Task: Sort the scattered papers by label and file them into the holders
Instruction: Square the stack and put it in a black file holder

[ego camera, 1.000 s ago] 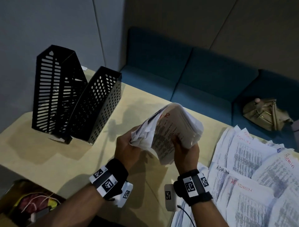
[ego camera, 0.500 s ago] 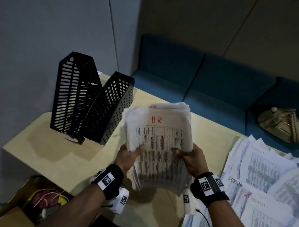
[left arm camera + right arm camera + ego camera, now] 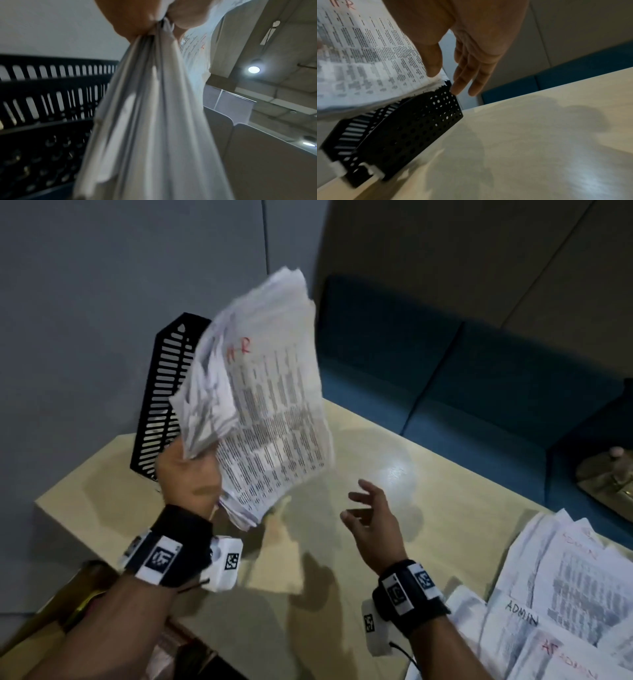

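Left hand (image 3: 186,474) now alone grips HR stack (image 3: 260,405), raised at 11 o'clock over holders (image 3: 161,405); right hand (image 3: 371,517) released, fingers loose, empty. Filing next, likely. Admin papers (image 3: 565,594) unsorted at 4 o'clock on surface (image 3: 428,491).

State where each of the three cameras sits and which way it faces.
Head: worn high, looking down at the table; both hands and wristbands show.
Left wrist: looks along the left hand gripping the HR paper stack, ceiling beyond.
Right wrist: looks past the right hand across the table.
All three show the stack and the black file holders.
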A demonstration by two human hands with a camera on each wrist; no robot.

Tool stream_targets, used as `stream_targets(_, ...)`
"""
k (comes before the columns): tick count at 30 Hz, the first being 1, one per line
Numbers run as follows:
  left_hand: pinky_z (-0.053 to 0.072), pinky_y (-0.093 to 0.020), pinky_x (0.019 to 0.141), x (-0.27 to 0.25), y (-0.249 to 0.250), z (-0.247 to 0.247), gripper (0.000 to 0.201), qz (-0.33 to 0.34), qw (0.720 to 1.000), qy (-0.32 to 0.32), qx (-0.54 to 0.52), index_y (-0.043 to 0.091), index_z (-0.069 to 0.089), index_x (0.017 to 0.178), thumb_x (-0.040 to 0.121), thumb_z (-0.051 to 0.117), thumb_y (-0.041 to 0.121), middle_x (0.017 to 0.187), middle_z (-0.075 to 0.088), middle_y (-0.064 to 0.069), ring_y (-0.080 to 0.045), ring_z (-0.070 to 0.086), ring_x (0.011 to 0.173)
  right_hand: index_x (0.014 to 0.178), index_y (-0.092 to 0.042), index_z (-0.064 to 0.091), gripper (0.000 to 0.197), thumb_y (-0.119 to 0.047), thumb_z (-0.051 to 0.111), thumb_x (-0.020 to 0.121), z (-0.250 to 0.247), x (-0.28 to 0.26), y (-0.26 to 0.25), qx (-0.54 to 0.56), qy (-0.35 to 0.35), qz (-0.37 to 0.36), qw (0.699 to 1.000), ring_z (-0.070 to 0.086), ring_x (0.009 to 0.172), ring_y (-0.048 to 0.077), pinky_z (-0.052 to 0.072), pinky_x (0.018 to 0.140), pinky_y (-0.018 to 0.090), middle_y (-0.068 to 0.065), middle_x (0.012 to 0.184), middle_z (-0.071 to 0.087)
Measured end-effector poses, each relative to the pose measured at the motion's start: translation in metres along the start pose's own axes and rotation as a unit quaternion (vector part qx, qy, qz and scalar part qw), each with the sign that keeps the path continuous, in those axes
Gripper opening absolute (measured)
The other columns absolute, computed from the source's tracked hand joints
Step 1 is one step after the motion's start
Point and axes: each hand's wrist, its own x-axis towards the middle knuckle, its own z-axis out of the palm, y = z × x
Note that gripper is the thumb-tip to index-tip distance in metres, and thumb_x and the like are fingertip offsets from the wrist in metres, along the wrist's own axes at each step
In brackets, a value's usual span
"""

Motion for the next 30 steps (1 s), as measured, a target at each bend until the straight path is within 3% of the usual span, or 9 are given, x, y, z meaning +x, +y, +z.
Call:
stream_targets(2, 0.04, -0.004, 0.074, 0.018, 0.007, -0.005, 0.014, 0.056, 0.996, 0.058, 0.044, 0.02, 0.067, 0.097, 0.088, 0.064, 0.009, 0.071, 0.062, 0.037, 0.029, 0.051, 0.074, 0.133, -0.03, 0.039, 0.054, -0.019, 0.066, 0.088, 0.011, -0.004, 0.003, -0.008, -0.041, -0.005, 0.999, 0.063, 0.084, -0.002, 0.048, 0.07, 0.007, -0.014, 0.111, 0.062)
stream_targets(3, 0.036, 0.001, 0.074, 0.025, 0.008, -0.007, 0.021, 0.07, 0.993, 0.082, 0.047, 0.016, 0.06, 0.108, 0.089, 0.063, 0.008, 0.081, 0.062, 0.035, 0.027, 0.051, 0.081, 0.132, -0.033, 0.04, 0.051, -0.02, 0.064, 0.089, 0.015, -0.006, 0.004, -0.011, -0.055, -0.005, 0.998, 0.063, 0.084, -0.002, 0.048, 0.07, 0.008, -0.015, 0.109, 0.063)
stream_targets(7, 0.043, -0.011, 0.079, 0.049, 0.016, -0.019, 0.026, 0.09, 0.983, 0.15, 0.05, 0.019, 0.059, 0.113, 0.089, 0.064, 0.014, 0.103, 0.064, 0.004, 0.004, 0.056, 0.09, 0.124, -0.042, 0.04, 0.045, -0.02, 0.061, 0.091, 0.022, -0.012, 0.007, -0.007, -0.073, 0.005, 0.997, 0.066, 0.082, 0.005, 0.053, 0.073, 0.017, -0.015, 0.101, 0.066)
stream_targets(10, 0.045, -0.014, 0.081, 0.065, 0.014, -0.024, 0.026, 0.124, 0.978, 0.16, 0.051, 0.01, 0.065, 0.106, 0.085, 0.063, 0.026, 0.079, 0.066, 0.034, 0.018, 0.058, 0.081, 0.122, -0.042, 0.042, 0.043, -0.018, 0.06, 0.091, 0.02, -0.013, 0.01, -0.004, -0.064, 0.015, 0.998, 0.067, 0.08, 0.007, 0.052, 0.072, 0.016, -0.012, 0.098, 0.067)
stream_targets(14, 0.044, -0.012, 0.079, 0.073, 0.014, -0.016, 0.018, 0.141, 0.975, 0.158, 0.066, 0.032, 0.065, 0.099, 0.086, 0.061, 0.021, 0.073, 0.057, 0.049, 0.026, 0.052, 0.077, 0.122, -0.038, 0.045, 0.04, -0.016, 0.059, 0.091, 0.018, -0.013, 0.013, -0.001, -0.05, 0.022, 0.999, 0.067, 0.077, 0.006, 0.05, 0.069, 0.013, -0.01, 0.094, 0.068)
stream_targets(18, 0.049, -0.023, 0.081, 0.085, -0.006, -0.017, 0.024, 0.12, 0.978, 0.154, 0.075, 0.01, 0.072, 0.105, 0.086, 0.059, 0.012, 0.077, 0.063, 0.032, 0.022, 0.054, 0.08, 0.12, -0.036, 0.048, 0.039, -0.012, 0.059, 0.09, 0.02, -0.015, 0.014, 0.012, -0.041, 0.023, 0.999, 0.067, 0.075, 0.009, 0.05, 0.067, 0.013, -0.009, 0.092, 0.069)
stream_targets(24, 0.046, -0.011, 0.079, 0.069, -0.026, 0.004, 0.034, 0.081, 0.988, 0.108, 0.07, 0.009, 0.069, 0.111, 0.084, 0.05, 0.002, 0.075, 0.064, 0.031, 0.019, 0.056, 0.076, 0.116, -0.04, 0.047, 0.039, -0.012, 0.058, 0.091, 0.021, -0.02, 0.021, 0.01, -0.042, 0.04, 0.998, 0.067, 0.075, 0.007, 0.049, 0.067, 0.012, -0.007, 0.091, 0.069)
stream_targets(26, 0.049, -0.015, 0.079, 0.06, -0.029, 0.015, 0.037, 0.075, 0.991, 0.088, 0.072, 0.005, 0.069, 0.112, 0.084, 0.046, 0.003, 0.086, 0.066, 0.017, 0.01, 0.056, 0.076, 0.116, -0.04, 0.048, 0.039, -0.012, 0.058, 0.091, 0.021, -0.022, 0.021, 0.014, -0.042, 0.044, 0.998, 0.067, 0.074, 0.006, 0.049, 0.067, 0.011, -0.006, 0.091, 0.069)
stream_targets(30, 0.042, -0.003, 0.07, 0.051, -0.035, 0.023, 0.049, 0.143, 0.985, 0.037, 0.094, 0.0, 0.069, 0.111, 0.074, 0.038, -0.012, 0.09, 0.066, -0.004, 0.02, 0.056, 0.076, 0.111, -0.045, 0.047, 0.041, -0.011, 0.058, 0.091, 0.017, -0.026, 0.022, 0.01, -0.036, 0.042, 0.998, 0.067, 0.074, 0.008, 0.049, 0.066, 0.012, -0.005, 0.09, 0.069)
